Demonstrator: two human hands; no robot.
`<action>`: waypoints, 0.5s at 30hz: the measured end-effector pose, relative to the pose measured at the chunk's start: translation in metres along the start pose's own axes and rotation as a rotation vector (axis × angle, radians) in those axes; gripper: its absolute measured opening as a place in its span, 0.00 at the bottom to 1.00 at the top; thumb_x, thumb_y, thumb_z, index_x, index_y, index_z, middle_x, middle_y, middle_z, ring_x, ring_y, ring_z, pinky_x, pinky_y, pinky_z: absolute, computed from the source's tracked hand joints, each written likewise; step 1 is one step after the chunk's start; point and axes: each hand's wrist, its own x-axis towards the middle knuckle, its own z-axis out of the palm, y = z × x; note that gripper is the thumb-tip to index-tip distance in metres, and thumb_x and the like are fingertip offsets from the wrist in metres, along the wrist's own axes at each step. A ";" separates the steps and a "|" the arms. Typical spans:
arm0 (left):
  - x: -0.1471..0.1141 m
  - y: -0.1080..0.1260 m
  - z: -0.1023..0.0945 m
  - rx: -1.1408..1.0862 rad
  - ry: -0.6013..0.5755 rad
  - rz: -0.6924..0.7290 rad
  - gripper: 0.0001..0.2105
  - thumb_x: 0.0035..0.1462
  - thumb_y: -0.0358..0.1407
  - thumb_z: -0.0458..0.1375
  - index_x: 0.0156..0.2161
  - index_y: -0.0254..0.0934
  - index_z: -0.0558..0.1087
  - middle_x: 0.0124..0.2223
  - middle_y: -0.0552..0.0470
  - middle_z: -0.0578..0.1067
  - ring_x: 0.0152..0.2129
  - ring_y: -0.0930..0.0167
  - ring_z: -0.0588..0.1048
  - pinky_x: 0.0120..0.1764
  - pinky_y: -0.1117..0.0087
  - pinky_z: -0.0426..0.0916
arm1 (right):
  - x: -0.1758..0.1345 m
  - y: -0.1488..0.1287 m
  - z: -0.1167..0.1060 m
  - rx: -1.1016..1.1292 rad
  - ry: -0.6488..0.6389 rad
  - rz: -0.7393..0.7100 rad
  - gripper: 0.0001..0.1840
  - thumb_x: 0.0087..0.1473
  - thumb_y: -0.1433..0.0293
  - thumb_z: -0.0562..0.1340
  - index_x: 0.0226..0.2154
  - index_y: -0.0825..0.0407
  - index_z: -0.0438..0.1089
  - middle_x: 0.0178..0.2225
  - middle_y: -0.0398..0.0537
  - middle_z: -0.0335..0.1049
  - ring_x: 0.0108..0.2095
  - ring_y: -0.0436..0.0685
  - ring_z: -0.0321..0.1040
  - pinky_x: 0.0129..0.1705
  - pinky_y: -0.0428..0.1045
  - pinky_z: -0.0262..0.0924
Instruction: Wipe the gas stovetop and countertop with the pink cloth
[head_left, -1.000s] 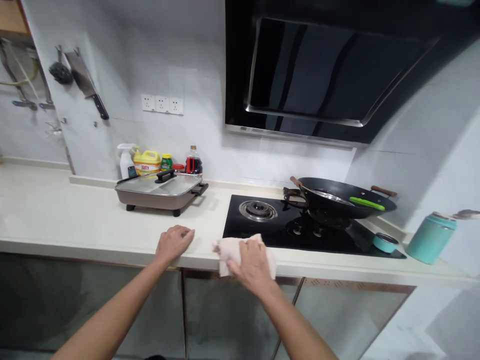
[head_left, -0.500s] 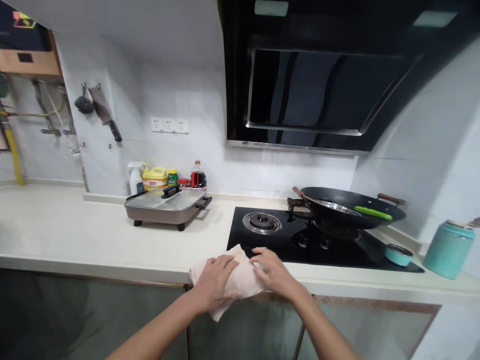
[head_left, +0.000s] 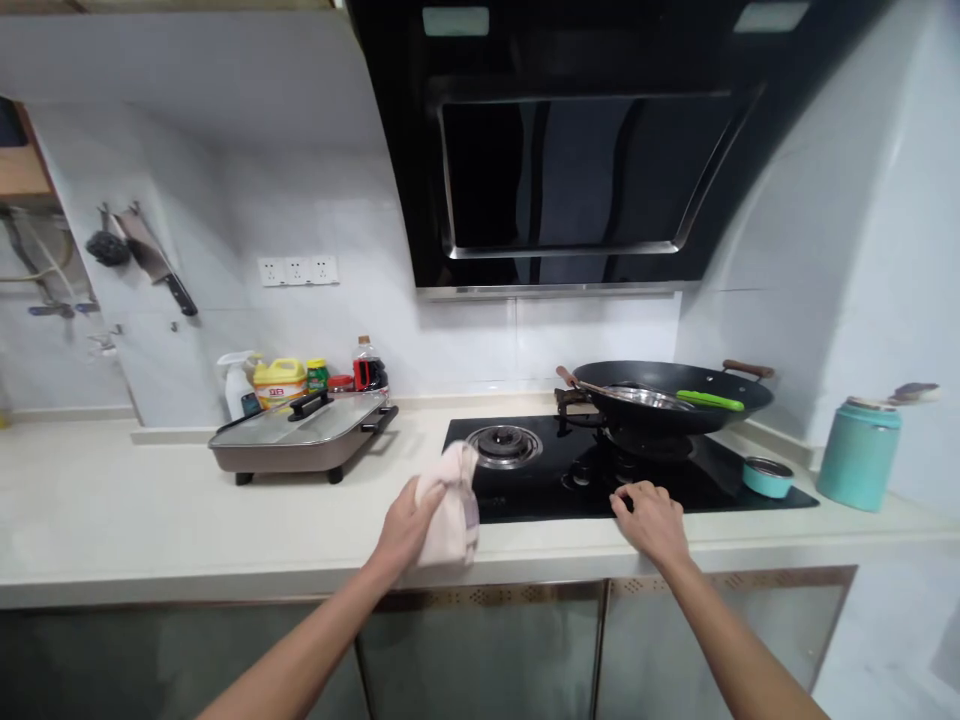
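Note:
My left hand is closed on a folded pale pink cloth, which stands up at the counter's front edge, beside the left front corner of the black gas stove. My right hand is over the stove's front edge, below the control knobs. Its fingers are curled in, and whether anything is between them is hidden. Behind it, a large black wok sits on the right burner, with a metal lid or bowl and a bright green-handled utensil in it.
An electric pan with a glass lid stands on the counter at left, in front of several bottles. Right of the wok are a small teal bowl and a teal canister. A range hood hangs above. A cleaver hangs at left.
Both hands were together on the cloth. My right hand has moved off to the right, and my left hand now holds the cloth folded up alone. The view has shifted rightward.

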 end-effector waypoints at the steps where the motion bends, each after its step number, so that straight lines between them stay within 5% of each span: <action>1: 0.011 0.013 0.004 -0.031 0.027 -0.020 0.23 0.66 0.56 0.49 0.49 0.40 0.72 0.46 0.48 0.80 0.44 0.61 0.78 0.48 0.61 0.72 | 0.000 -0.001 -0.001 0.005 -0.001 0.006 0.20 0.67 0.59 0.53 0.44 0.47 0.78 0.50 0.53 0.73 0.51 0.65 0.65 0.53 0.59 0.55; 4: 0.035 0.049 0.032 0.067 -0.011 0.024 0.24 0.66 0.53 0.48 0.53 0.37 0.72 0.53 0.42 0.78 0.51 0.58 0.75 0.55 0.58 0.69 | 0.000 0.000 -0.003 0.026 -0.005 0.015 0.19 0.67 0.61 0.52 0.45 0.47 0.78 0.51 0.53 0.73 0.51 0.65 0.64 0.52 0.58 0.55; 6: 0.039 0.065 0.061 0.242 -0.166 0.062 0.27 0.65 0.51 0.49 0.62 0.38 0.69 0.62 0.38 0.72 0.60 0.54 0.70 0.62 0.51 0.63 | -0.001 0.002 -0.004 0.025 -0.009 0.018 0.19 0.66 0.62 0.53 0.45 0.47 0.78 0.51 0.53 0.73 0.51 0.65 0.64 0.52 0.58 0.55; 9: 0.032 0.076 0.106 0.433 -0.493 0.193 0.42 0.60 0.55 0.55 0.75 0.44 0.51 0.76 0.37 0.54 0.72 0.47 0.52 0.66 0.34 0.49 | -0.002 0.004 -0.001 0.013 -0.002 0.006 0.19 0.66 0.62 0.53 0.46 0.47 0.78 0.51 0.53 0.74 0.51 0.65 0.65 0.52 0.59 0.56; 11: 0.028 0.078 0.128 0.491 -0.610 0.291 0.41 0.61 0.59 0.53 0.75 0.48 0.51 0.78 0.40 0.46 0.74 0.47 0.43 0.67 0.31 0.40 | -0.001 0.007 0.004 0.001 0.011 -0.011 0.20 0.66 0.61 0.52 0.46 0.47 0.77 0.52 0.53 0.73 0.51 0.65 0.65 0.52 0.59 0.57; 15: 0.037 0.081 0.152 0.465 -0.740 0.299 0.38 0.62 0.64 0.44 0.73 0.55 0.56 0.78 0.46 0.48 0.73 0.45 0.46 0.67 0.29 0.39 | 0.003 0.014 0.016 -0.022 0.019 -0.025 0.20 0.65 0.60 0.52 0.46 0.46 0.77 0.52 0.53 0.73 0.51 0.66 0.67 0.52 0.61 0.59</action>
